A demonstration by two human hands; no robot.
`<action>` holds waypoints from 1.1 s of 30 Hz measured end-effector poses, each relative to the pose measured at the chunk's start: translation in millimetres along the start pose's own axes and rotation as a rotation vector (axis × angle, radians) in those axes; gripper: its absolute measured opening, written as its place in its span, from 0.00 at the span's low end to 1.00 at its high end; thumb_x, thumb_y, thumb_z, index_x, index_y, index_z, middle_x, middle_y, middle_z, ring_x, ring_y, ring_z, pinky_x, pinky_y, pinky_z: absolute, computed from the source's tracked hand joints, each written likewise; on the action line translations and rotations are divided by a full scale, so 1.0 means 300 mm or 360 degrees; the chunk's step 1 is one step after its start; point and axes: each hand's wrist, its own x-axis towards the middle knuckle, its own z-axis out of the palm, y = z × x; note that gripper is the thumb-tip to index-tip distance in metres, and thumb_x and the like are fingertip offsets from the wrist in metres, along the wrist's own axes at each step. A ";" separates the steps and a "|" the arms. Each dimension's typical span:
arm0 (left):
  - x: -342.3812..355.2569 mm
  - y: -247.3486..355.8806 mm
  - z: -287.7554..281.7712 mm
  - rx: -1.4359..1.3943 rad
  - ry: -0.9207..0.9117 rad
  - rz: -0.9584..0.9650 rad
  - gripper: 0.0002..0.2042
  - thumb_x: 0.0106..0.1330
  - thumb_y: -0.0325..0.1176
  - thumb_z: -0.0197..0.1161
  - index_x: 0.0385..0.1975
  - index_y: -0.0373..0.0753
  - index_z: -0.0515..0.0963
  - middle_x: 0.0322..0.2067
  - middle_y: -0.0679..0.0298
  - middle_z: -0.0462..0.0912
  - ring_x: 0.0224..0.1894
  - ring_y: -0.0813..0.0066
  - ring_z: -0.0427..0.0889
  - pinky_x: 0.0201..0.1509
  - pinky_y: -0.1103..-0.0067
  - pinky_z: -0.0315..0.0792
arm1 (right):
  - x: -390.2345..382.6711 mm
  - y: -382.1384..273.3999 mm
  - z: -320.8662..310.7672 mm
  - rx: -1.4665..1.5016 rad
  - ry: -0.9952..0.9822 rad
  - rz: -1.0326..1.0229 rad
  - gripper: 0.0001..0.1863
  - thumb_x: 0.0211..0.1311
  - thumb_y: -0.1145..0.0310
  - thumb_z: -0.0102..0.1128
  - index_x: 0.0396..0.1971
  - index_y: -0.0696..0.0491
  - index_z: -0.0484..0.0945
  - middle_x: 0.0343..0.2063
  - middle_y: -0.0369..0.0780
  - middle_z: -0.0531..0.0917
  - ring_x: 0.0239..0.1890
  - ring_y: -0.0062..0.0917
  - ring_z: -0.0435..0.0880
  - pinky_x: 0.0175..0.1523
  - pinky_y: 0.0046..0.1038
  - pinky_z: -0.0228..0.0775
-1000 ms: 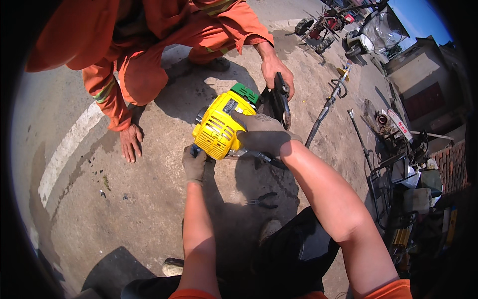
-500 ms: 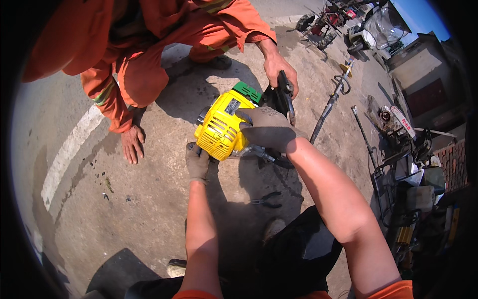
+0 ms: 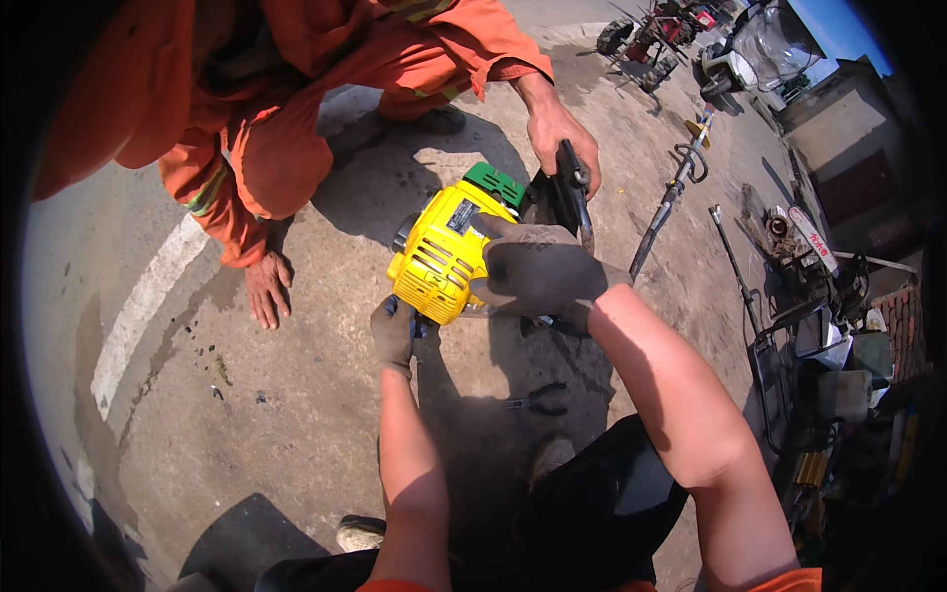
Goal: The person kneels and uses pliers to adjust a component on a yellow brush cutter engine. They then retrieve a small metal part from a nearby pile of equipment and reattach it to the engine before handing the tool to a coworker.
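A yellow brush cutter engine with a green cover lies on the concrete in front of me. My right hand, in a grey-brown glove, grips the right side of its housing. At the engine's lower left edge is my gloved left hand, fingers curled in; what they hold is hidden. A small dark part shows between that hand and the housing. Across from me, a crouching person in orange workwear has one hand at the black handle piece beside the engine and the other on the ground.
Pliers lie on the ground between my feet and the engine. A long shaft with a loop handle stretches away to the right. Farther right are a chainsaw, a metal frame, containers and bricks. Machines and a vehicle stand behind.
The whole view has shifted slightly. My right hand has moved a little on the housing, and more of the dark part beside my left hand shows. The other person's hands stay in place.
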 end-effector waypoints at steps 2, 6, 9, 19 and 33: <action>-0.008 0.027 0.018 -0.0059 -0.0049 -0.0042 0.13 0.66 0.38 0.61 0.32 0.32 0.78 0.24 0.67 0.80 0.19 0.83 0.74 0.20 0.84 0.67 | -0.001 0.004 0.003 -0.0081 -0.0101 0.0045 0.20 0.54 0.50 0.59 0.28 0.54 0.81 0.50 0.50 0.78 0.40 0.38 0.83 0.46 0.33 0.74; -0.006 0.017 0.025 -0.0157 -0.0029 0.0051 0.10 0.64 0.34 0.63 0.33 0.31 0.78 0.25 0.67 0.81 0.21 0.83 0.76 0.22 0.84 0.68 | 0.029 -0.020 0.005 -0.0110 -0.0182 0.0062 0.21 0.53 0.50 0.58 0.32 0.53 0.82 0.48 0.50 0.80 0.41 0.36 0.84 0.47 0.31 0.74; -0.009 0.027 0.036 -0.0217 0.0030 -0.0021 0.07 0.60 0.29 0.64 0.32 0.31 0.78 0.24 0.68 0.79 0.22 0.85 0.73 0.25 0.84 0.68 | 0.041 -0.026 0.017 -0.0206 -0.0198 0.0076 0.21 0.54 0.50 0.57 0.34 0.53 0.83 0.48 0.49 0.79 0.43 0.34 0.83 0.47 0.32 0.74; -0.011 0.049 0.022 0.0237 -0.0004 0.0348 0.07 0.59 0.28 0.63 0.34 0.31 0.77 0.29 0.66 0.81 0.29 0.81 0.76 0.34 0.81 0.71 | 0.056 -0.041 -0.004 -0.0074 -0.0407 0.0220 0.20 0.54 0.51 0.58 0.33 0.53 0.83 0.46 0.47 0.78 0.41 0.34 0.82 0.46 0.33 0.74; 0.022 -0.014 0.022 0.0447 0.0004 0.0739 0.11 0.57 0.32 0.62 0.38 0.36 0.81 0.34 0.60 0.77 0.39 0.69 0.76 0.44 0.76 0.70 | 0.036 -0.006 0.024 -0.0058 -0.0192 0.0140 0.20 0.55 0.49 0.57 0.32 0.53 0.82 0.50 0.50 0.78 0.41 0.36 0.84 0.47 0.32 0.74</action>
